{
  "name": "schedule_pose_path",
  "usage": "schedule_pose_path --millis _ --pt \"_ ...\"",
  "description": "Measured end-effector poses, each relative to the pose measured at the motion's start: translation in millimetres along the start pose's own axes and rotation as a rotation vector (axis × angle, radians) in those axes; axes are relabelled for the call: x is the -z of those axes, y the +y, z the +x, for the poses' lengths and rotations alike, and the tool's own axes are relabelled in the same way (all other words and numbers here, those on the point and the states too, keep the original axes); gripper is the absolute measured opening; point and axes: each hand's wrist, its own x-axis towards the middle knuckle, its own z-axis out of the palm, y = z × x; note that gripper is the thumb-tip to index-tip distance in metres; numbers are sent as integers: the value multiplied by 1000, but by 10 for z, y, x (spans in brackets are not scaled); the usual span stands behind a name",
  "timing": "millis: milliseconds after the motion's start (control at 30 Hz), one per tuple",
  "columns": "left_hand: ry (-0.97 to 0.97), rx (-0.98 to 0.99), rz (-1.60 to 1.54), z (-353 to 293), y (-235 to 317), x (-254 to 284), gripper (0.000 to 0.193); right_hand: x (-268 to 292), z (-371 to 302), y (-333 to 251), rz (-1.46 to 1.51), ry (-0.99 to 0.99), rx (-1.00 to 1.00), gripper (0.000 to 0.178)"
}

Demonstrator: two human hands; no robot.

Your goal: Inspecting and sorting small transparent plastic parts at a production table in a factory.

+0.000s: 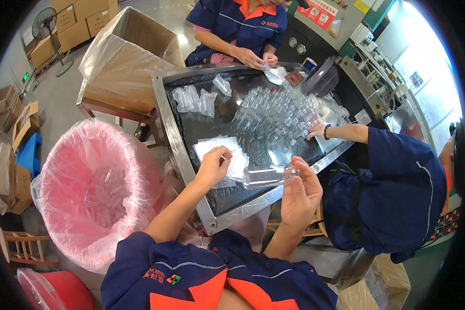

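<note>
My right hand (300, 194) pinches a clear plastic bottle (263, 176) by its neck and holds it nearly level above the table's near edge. The bottle's base points left, toward my left hand (215, 166). That hand is closed, thumb and fingers curled together, over a stack of thin white plastic bags (217, 146). Whether a bag's edge is between its fingertips I cannot make out. Beyond lies a large heap of clear bottles (274, 113) on the dark table (201, 132). Several bagged bottles (194, 99) lie at the far left.
A pink-lined bin (98, 191) stands at my left, with a lined carton (132, 46) behind it. A co-worker across the table handles a white bag (276, 75). At right, another co-worker's hand (318, 127) touches the heap. A dark fan (321, 77) sits at the far right corner.
</note>
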Motion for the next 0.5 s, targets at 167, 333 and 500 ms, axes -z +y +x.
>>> schedule_pose_path --millis 167,333,500 --pt "72 -37 -18 -12 18 4 9 313 10 283 927 -68 -402 40" --pt "108 94 -204 -114 156 30 10 343 10 403 1118 -51 -470 38" --pt "151 120 -595 -259 379 40 13 186 7 494 903 0 -357 38"
